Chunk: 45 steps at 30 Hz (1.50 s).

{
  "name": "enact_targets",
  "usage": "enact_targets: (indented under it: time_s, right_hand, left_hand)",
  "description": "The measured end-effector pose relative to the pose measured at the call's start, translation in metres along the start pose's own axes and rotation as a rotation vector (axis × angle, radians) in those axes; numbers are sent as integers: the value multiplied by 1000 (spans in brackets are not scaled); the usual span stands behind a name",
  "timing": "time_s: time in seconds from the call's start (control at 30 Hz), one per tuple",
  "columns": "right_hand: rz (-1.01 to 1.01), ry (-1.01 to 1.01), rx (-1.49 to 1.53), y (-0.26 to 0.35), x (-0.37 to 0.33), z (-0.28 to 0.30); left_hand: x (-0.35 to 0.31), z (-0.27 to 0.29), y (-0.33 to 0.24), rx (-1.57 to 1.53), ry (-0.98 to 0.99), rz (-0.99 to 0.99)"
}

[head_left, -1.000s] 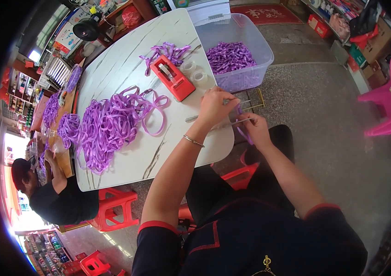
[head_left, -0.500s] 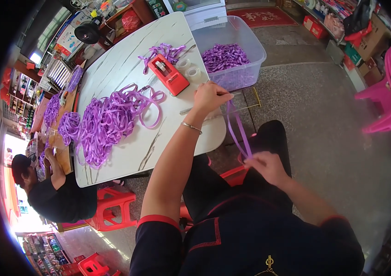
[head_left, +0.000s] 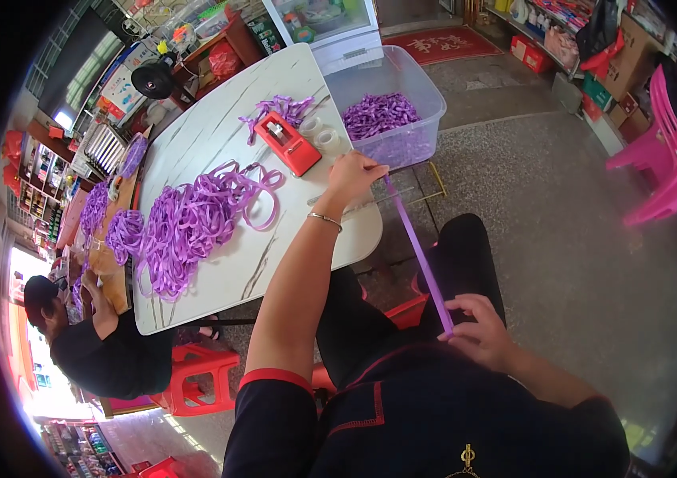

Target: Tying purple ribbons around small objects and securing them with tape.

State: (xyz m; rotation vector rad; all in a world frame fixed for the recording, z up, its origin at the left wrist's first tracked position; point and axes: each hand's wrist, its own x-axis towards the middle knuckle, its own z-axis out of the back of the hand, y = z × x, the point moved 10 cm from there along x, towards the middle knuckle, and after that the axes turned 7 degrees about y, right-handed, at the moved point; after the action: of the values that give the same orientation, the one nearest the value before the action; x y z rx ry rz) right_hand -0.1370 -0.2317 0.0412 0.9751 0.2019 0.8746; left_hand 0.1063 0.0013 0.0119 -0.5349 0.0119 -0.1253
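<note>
A purple ribbon [head_left: 416, 247] is stretched taut between my two hands, off the table's near right corner. My left hand [head_left: 353, 177] pinches its upper end beside the table edge. Closer to my body, my right hand [head_left: 478, 328] grips the lower end between thumb and fingers. A red tape dispenser [head_left: 289, 143] stands on the table past my left hand, with clear tape rolls [head_left: 327, 142] next to it. A big tangled pile of purple ribbons [head_left: 183, 231] lies to the left. Behind the dispenser is a smaller bunch of purple ribbons [head_left: 295, 108].
The white marbled table [head_left: 219, 127] fills the left middle. A clear plastic bin [head_left: 432, 111] holding many folded ribbons stands at its far right. Another person [head_left: 107, 350] sits at left on a red stool [head_left: 203, 374]. Pink chairs [head_left: 661, 155] stand on the right.
My right hand has drawn down toward my body, pulling the slack ribbon loop into a straight, taut strip. My left hand stays near the table corner. The whole view has shifted slightly.
</note>
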Motion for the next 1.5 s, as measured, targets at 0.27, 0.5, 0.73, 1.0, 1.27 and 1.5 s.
enact_targets:
  time_s: [0.27,0.5,0.73,1.0,1.27,1.5]
  right_hand:
    - [-149,152,284,-31,-8,-27]
    - [-33,182,297,-9,7,-11]
    - [287,192,264,59,89,69]
    - [271,20,454,26,253,134]
    - [-46,65,885,-137,410,87]
    - [-336,43,976,-245,404,6]
  left_hand:
    - [-2,2,-3,75,-29,-1]
    - [-1,1,-3,47,12,22]
    - [-3,2,1,49,-8,44]
    - [-6,3,-3,37,-21,39]
    - [-12,14,-6,-37,-109,-23]
    - [-12,25,1,-77,-256,26]
